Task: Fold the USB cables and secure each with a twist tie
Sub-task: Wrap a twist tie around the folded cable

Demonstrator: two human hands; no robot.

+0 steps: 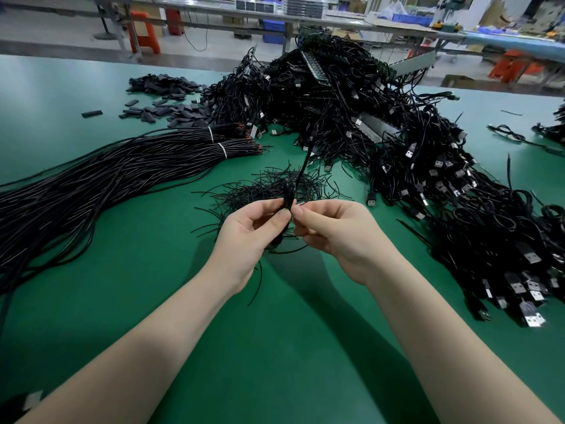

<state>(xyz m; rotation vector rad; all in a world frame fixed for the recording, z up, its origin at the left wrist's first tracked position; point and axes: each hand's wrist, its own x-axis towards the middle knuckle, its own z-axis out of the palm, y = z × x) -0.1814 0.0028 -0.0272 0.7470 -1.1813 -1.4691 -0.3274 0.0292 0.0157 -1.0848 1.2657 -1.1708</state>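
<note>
A folded black USB cable [288, 191] stands upright between both hands above the green table [290, 347]. My left hand [249, 237] grips the bundle around its middle. My right hand [336, 231] pinches the bundle's right side with thumb and forefinger; a twist tie there is too thin to make out. One end of the cable trails up toward the big heap. Loose black twist ties [269, 186] lie scattered on the table just behind my hands.
A large heap of black USB cables [351, 96] fills the back and right of the table. Long bundled black wires [107, 175] with white ties lie to the left. Small black sleeves [165, 99] are strewn at the back left. Workbenches and orange stools stand beyond.
</note>
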